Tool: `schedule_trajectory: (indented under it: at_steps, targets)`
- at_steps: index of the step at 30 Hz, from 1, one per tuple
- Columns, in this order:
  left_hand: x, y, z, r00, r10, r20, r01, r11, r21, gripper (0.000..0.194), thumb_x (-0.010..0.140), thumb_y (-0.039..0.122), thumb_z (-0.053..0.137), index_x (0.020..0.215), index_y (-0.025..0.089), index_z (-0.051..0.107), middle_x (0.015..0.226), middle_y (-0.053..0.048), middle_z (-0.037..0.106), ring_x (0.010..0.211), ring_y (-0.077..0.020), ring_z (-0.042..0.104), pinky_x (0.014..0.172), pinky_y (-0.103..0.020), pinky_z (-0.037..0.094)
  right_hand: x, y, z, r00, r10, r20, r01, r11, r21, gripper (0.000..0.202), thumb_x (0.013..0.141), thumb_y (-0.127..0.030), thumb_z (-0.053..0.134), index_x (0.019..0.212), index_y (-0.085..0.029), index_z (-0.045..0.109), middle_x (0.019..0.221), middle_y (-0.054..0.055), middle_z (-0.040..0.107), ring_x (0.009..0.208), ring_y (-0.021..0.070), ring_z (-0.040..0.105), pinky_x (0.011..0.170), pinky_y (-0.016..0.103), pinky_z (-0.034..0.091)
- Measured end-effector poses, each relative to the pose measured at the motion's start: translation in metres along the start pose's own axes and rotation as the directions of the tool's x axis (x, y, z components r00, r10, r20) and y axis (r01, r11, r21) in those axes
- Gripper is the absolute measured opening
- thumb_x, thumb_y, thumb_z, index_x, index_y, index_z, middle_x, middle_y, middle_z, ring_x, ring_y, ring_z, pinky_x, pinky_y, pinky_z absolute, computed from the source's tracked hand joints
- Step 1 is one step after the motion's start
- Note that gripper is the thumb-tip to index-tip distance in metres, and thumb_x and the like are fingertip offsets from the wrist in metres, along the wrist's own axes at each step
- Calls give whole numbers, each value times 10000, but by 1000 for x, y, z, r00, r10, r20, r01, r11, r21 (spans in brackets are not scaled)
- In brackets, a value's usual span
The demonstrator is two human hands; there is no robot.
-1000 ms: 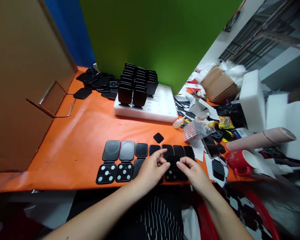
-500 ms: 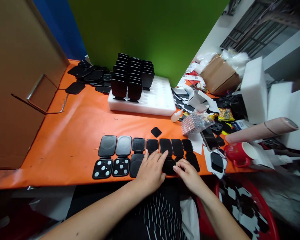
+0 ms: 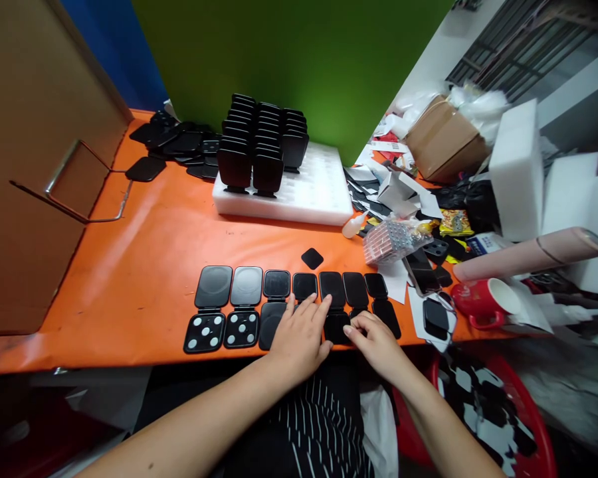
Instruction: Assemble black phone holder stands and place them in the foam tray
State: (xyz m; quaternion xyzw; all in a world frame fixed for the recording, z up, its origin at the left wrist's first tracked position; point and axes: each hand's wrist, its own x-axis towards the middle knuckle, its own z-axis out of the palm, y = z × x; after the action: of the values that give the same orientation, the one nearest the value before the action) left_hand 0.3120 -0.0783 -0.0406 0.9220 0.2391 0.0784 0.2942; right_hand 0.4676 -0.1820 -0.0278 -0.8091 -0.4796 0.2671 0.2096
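Note:
A row of hinged black folding pads [image 3: 277, 285] lies unfolded along the near edge of the orange table. The two leftmost lower panels carry white dots [image 3: 206, 332]. My left hand [image 3: 300, 332] rests flat with fingers stretched over the middle of the row, partly covering one lower panel. Beside it, my right hand [image 3: 371, 335] has its thumb and fingers drawn together above a lower panel [image 3: 337, 329]; whatever they grip is hidden. A small loose black square [image 3: 311, 258] lies just beyond the row.
Upright black pads [image 3: 268, 166] stand in a white foam block [image 3: 323, 192] at the back. More pads [image 3: 179, 146] are heaped back left. On the right are a red mug [image 3: 483, 302], a pink tumbler [image 3: 533, 255] and a bagged bundle [image 3: 386, 242]. A red basin [image 3: 541, 425] sits below.
The view has shifted slightly. Both hands keep nearly the same place and pose over the row, and no pad has visibly moved on the table.

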Motion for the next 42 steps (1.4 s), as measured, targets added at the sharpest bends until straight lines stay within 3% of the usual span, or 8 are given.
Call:
schedule_trajectory:
  at_steps: [4, 8, 33, 38, 42]
  targets:
    - [0, -3, 3, 1000, 10, 6, -10, 1000, -12, 788, 715, 286, 597, 1367, 173, 171, 1325, -102, 434, 1289, -196, 273, 1086, -399, 184, 3, 0, 0, 1000, 4, -3, -4, 999, -41, 259, 804, -294, 489, 575, -207, 405, 656, -14, 478, 687, 155, 479, 642, 278, 368]
    - [0, -3, 4, 1000, 16, 0, -16, 1000, -2, 782, 718, 290, 588, 1365, 175, 164, 1337, -109, 419, 1289, -199, 277, 1080, -401, 205, 5, -3, 0, 1000, 3, 3, -2, 995, -98, 278, 802, -295, 490, 564, -208, 377, 640, -15, 466, 676, 158, 473, 631, 279, 361]
    - [1, 1, -4, 1000, 23, 11, -23, 1000, 0, 741, 737, 301, 559, 1368, 205, 182, 1255, -74, 492, 1248, -223, 322, 1076, -478, 134, 6, -5, 2, 1000, -23, 0, 22, 972, -235, 286, 810, -316, 467, 561, -216, 368, 627, 2, 480, 657, 169, 481, 617, 289, 369]
    - [1, 0, -4, 1000, 22, 8, -22, 1000, 2, 720, 742, 316, 561, 1358, 201, 207, 1259, -77, 487, 1261, -223, 306, 1079, -476, 138, 2, -8, -2, 996, 5, -94, -37, 939, -341, 253, 804, -382, 483, 628, -219, 403, 674, 31, 517, 675, 198, 495, 612, 314, 372]
    - [-3, 0, -5, 998, 54, -29, -54, 999, 5, 560, 762, 288, 552, 1281, 227, 351, 1213, -51, 511, 1273, -230, 283, 1076, -476, 154, -8, -2, -11, 985, 53, -161, -92, 966, -241, 156, 857, -306, 390, 764, -216, 477, 772, 41, 579, 743, 201, 539, 651, 318, 403]
